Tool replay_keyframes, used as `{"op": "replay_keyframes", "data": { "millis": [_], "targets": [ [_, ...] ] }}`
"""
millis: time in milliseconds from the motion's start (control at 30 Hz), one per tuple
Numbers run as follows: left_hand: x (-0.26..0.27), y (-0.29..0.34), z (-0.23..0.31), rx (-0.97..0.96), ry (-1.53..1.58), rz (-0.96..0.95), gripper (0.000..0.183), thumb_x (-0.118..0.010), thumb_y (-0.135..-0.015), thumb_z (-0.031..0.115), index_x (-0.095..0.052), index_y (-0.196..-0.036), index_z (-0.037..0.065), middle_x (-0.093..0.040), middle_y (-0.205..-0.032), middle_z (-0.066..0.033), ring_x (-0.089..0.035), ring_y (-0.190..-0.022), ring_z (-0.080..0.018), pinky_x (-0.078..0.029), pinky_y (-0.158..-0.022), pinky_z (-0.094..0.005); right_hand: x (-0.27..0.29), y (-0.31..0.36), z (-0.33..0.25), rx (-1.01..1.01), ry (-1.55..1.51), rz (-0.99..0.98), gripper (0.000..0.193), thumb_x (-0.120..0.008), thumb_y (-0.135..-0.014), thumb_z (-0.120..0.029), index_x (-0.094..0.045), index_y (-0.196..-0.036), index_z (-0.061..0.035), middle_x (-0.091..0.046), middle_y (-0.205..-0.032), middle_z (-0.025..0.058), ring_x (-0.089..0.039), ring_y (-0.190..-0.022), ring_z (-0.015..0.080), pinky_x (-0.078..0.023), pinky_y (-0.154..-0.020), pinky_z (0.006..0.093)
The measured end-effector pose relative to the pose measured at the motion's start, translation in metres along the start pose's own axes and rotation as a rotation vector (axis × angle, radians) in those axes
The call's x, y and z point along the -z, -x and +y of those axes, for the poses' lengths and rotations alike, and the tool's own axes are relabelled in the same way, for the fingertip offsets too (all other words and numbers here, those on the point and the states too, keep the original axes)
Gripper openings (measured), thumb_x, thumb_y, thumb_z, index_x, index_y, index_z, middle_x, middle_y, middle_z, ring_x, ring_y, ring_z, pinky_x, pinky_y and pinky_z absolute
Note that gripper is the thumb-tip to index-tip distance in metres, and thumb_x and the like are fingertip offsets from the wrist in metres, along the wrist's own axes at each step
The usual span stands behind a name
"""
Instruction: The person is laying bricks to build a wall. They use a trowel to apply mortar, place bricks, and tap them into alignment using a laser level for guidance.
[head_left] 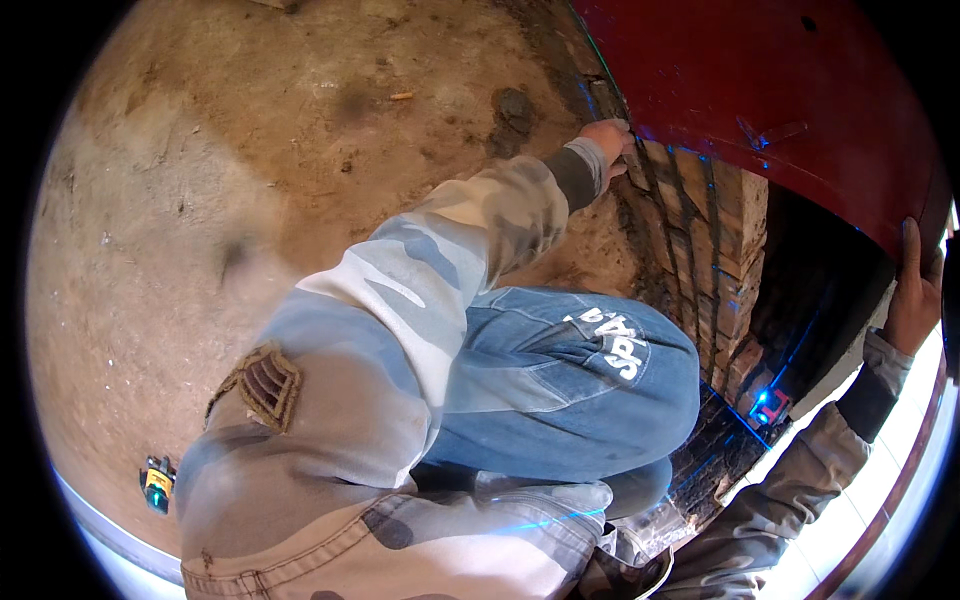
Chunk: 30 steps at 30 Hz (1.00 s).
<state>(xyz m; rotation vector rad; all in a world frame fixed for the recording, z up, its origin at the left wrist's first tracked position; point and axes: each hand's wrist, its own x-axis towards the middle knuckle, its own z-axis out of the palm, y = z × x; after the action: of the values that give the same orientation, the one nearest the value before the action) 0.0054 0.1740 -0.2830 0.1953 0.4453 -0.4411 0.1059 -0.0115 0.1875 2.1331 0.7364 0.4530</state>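
A large dark red panel [740, 70] spans the top right, with blue laser specks on its face and a small dark hole near its top. My left hand [608, 147] reaches out to its lower left corner, fingers curled at the edge just above a brick course. At the panel's right end, my right hand [910, 305] grips the edge with a digit pointing up along it. The parts of both hands behind the panel are hidden. Below the panel stands a low wall of bricks [735, 225] with dark joints.
A red laser level [770, 407] throws blue lines by the dark gap beside the bricks. Another, yellow and black laser level [157, 485] sits on the dusty floor [150, 330] at lower left. My bent knee [590, 390] in blue jeans is close to the wall. White tiles [860, 500] lie at right.
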Motion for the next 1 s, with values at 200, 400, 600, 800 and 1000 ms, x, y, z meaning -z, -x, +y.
{"op": "replay_keyframes", "data": {
  "millis": [200,400,600,800,1000],
  "targets": [
    [-0.004,-0.001,-0.002,-0.076,0.190,0.084,0.041,-0.046,-0.104,0.017,-0.041,-0.141,0.001,-0.043,-0.147,-0.0172,-0.040,-0.138,-0.0276,-0.026,-0.120,-0.0461,0.004,-0.003,-0.019,-0.174,-0.221,0.073,0.062,-0.062,-0.091,-0.056,-0.063,-0.131,-0.0088,-0.067,-0.125,0.0190,-0.062,-0.121,0.0346,-0.047,-0.106,0.0437],
    [0.018,-0.030,-0.006,-0.115,0.238,0.041,0.034,-0.048,-0.103,0.014,-0.048,-0.133,0.000,-0.051,-0.137,-0.0192,-0.051,-0.128,-0.0310,-0.039,-0.112,-0.0421,0.014,-0.006,-0.027,-0.166,-0.180,0.046,0.064,-0.064,-0.090,-0.057,-0.063,-0.132,-0.0089,-0.067,-0.125,0.0186,-0.062,-0.121,0.0351,-0.047,-0.106,0.0444],
    [0.008,-0.018,-0.001,-0.147,0.112,0.082,0.029,-0.046,-0.102,0.014,-0.051,-0.128,0.000,-0.058,-0.126,-0.0172,-0.057,-0.118,-0.0308,-0.042,-0.107,-0.0416,0.015,0.000,-0.015,-0.063,-0.057,0.025,0.067,-0.068,-0.087,-0.058,-0.063,-0.130,-0.0071,-0.069,-0.121,0.0183,-0.063,-0.119,0.0349,-0.046,-0.106,0.0445],
    [0.000,-0.009,0.021,-0.144,0.085,0.086,0.036,-0.042,-0.103,0.013,-0.045,-0.137,0.001,-0.054,-0.133,-0.0178,-0.049,-0.130,-0.0311,-0.034,-0.116,-0.0413,0.012,0.000,-0.037,-0.300,-0.322,0.092,0.063,-0.069,-0.088,-0.054,-0.064,-0.130,-0.0081,-0.067,-0.124,0.0181,-0.063,-0.119,0.0347,-0.046,-0.107,0.0448],
    [0.055,-0.036,0.029,-0.264,-0.386,-0.124,0.041,-0.041,-0.102,0.014,-0.040,-0.141,0.002,-0.050,-0.141,-0.0170,-0.045,-0.135,-0.0316,-0.029,-0.118,-0.0432,0.020,-0.015,-0.054,-0.395,-0.482,0.156,0.065,-0.068,-0.088,-0.056,-0.064,-0.130,-0.0072,-0.066,-0.127,0.0185,-0.061,-0.122,0.0352,-0.044,-0.109,0.0459]
  ]
}}
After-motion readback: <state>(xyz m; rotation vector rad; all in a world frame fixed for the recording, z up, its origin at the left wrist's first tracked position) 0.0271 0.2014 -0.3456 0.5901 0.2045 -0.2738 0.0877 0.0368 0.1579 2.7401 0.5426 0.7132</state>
